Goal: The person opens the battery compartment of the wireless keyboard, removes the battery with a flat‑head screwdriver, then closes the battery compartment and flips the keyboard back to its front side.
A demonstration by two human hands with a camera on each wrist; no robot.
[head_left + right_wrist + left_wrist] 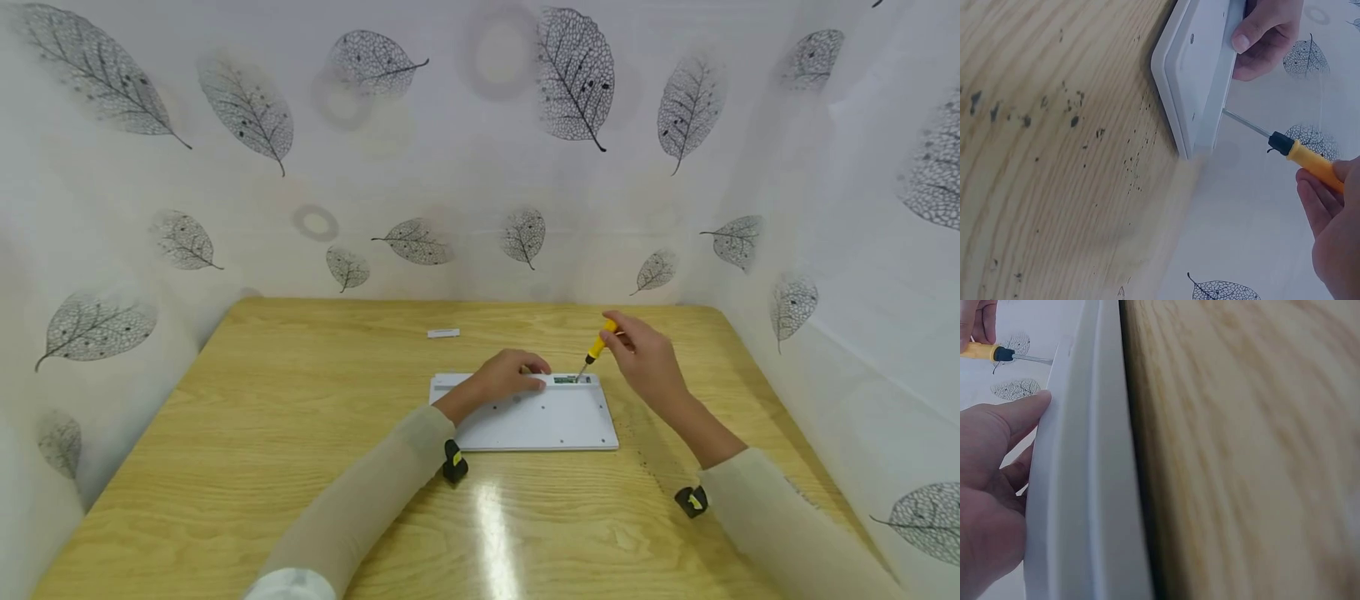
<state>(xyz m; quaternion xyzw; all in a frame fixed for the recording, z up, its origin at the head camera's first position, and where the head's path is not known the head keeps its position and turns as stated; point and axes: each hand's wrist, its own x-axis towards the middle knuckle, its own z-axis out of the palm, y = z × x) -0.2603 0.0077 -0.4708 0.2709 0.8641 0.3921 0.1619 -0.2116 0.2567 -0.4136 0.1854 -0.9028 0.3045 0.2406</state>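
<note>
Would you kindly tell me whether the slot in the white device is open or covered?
Open: the slot shows green circuitry inside, and the yellow screwdriver points at it.

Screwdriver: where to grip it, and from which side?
Likely the yellow handle, from above right: the screwdriver leans that way, thick handle uppermost, thin shaft angled down to the white device, with the left hand close by on the left.

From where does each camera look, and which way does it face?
Head: worn on the head, facing forward and down at the white panel; left hand, right hand and sleeves show.
Left wrist: on that wrist, looking along the panel's edge; both hands show.
Right wrist: on that wrist, facing the screwdriver and panel; both hands show.
Both wrist views share panel, screwdriver, tabletop.
</note>
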